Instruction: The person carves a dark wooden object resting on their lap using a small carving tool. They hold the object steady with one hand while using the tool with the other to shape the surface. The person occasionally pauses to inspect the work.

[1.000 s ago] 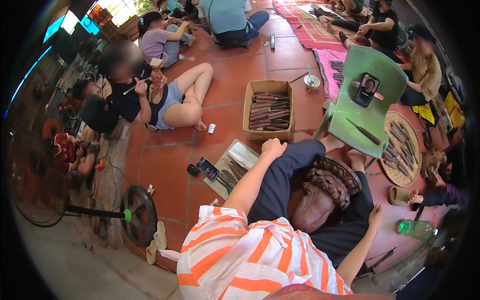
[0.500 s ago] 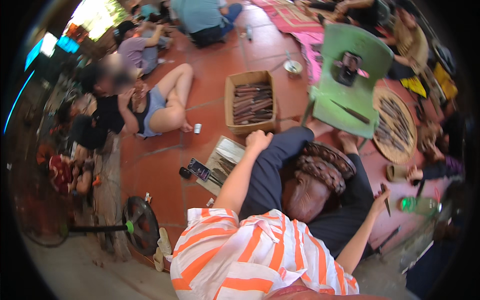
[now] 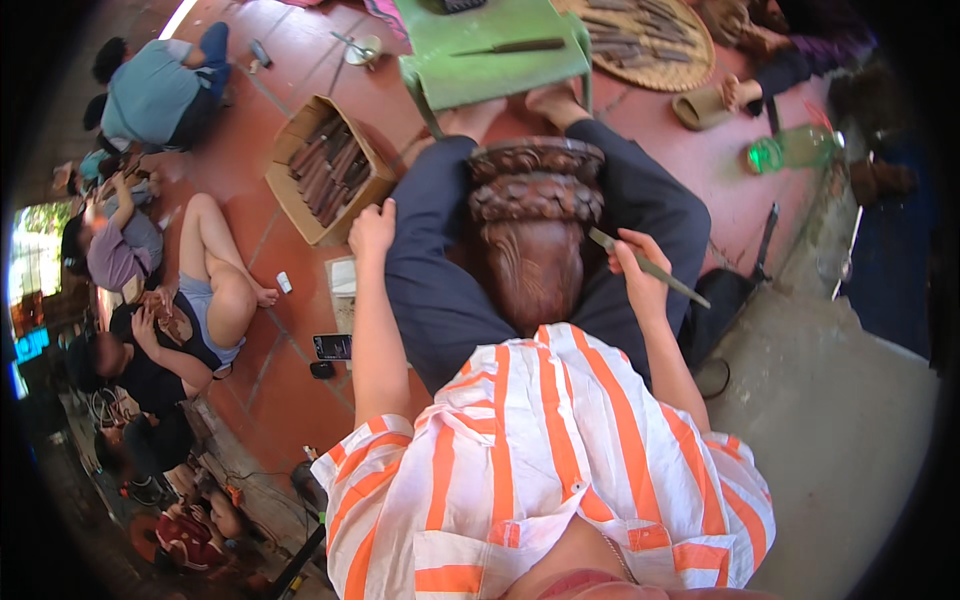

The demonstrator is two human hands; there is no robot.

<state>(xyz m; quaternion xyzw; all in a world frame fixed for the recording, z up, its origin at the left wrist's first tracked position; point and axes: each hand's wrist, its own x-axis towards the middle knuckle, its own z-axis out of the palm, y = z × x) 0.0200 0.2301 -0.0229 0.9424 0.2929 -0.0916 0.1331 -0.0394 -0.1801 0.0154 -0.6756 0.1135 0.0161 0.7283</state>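
My right hand (image 3: pixel 641 270) is closed around a slim grey-green carving chisel (image 3: pixel 672 281), held slanting beside my right thigh. One end of the chisel points toward a dark red-brown carved wooden piece (image 3: pixel 530 262), which stands between my legs. Two ornate carved bands ring the far end of that wood, and its near part is smooth and tapering. On the left, my left hand (image 3: pixel 372 232) rests by my left knee with nothing seen in it. Just beyond that hand is a cardboard box (image 3: pixel 290 215) full of wooden-handled tools (image 3: pixel 330 168).
A green plastic chair (image 3: pixel 480 75) stands ahead, bearing a dark-handled blade (image 3: pixel 515 47). Behind it lies a round woven tray (image 3: pixel 700 70) of tools. A green bottle (image 3: pixel 800 150) lies at right. A phone (image 3: pixel 333 347) is left of me; several people sit at far left.
My view has turned right, so the surroundings appear shifted left. My right hand has brought the chisel inward, closer to the carved wood. My left hand stays by my knee.
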